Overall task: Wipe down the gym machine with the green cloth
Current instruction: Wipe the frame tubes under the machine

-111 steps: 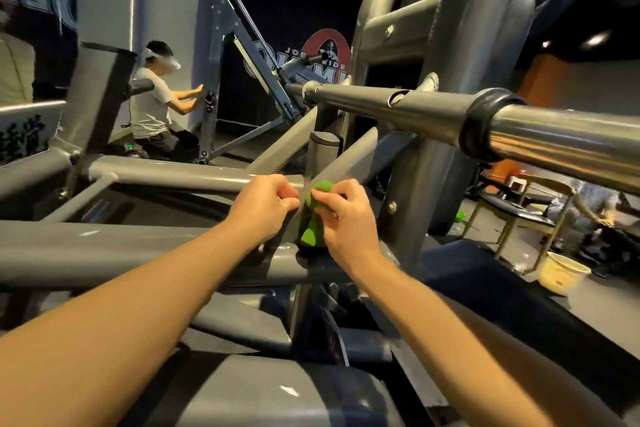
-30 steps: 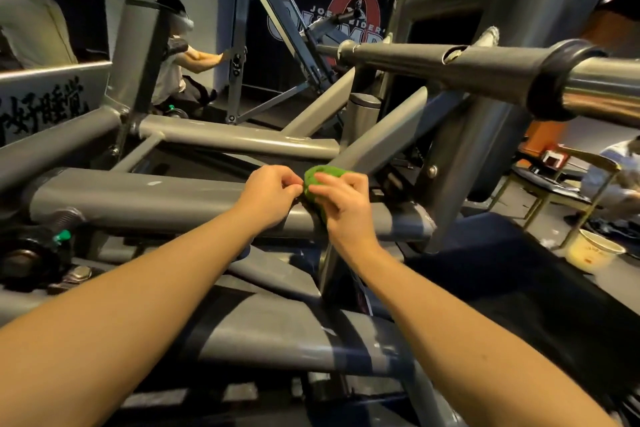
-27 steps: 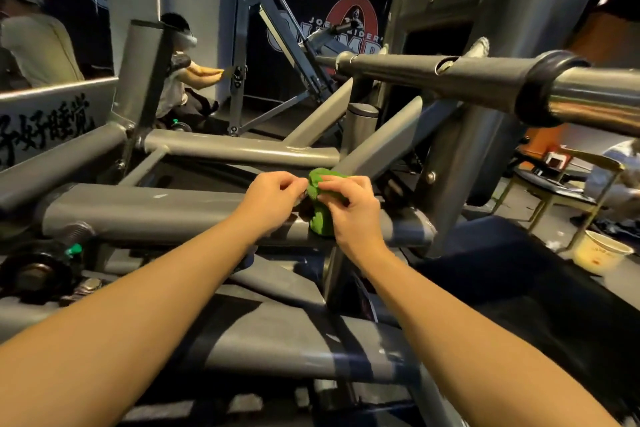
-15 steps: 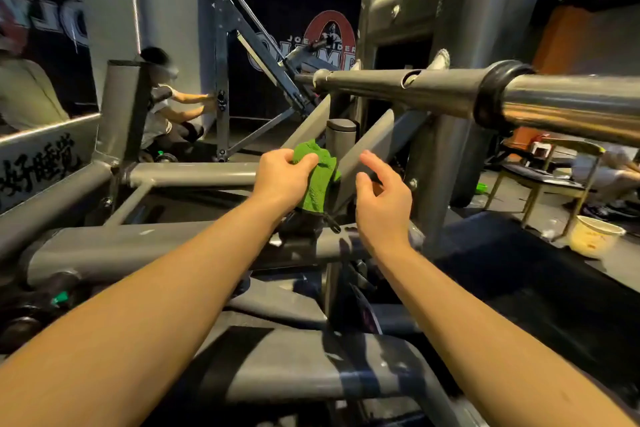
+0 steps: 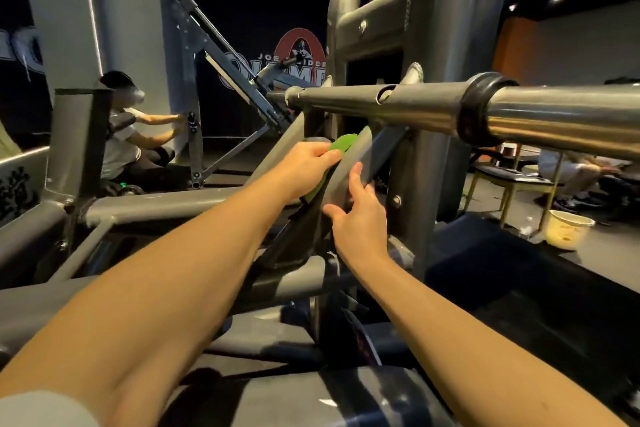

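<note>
We hold the small green cloth in our left hand. The fingers curl round it and press it on the slanted grey metal bar of the big grey gym machine. The cloth sits right at our left fingertips, high up on the bar, and a bit of it peeks out under the hand. Our right hand holds nothing. Its fingers lie straight on the same bar, just below and to the right of the cloth hand. We think the job now is to rub this bar clean. To do it well, we should press the cloth flat, slide it all the way down to the joint under our hands, and then go round the back side too. The right hand can steady us, but it must move out of the cloth's way. The long shiny steel pole hangs above the right hand, so we should mind our knuckles.
</note>
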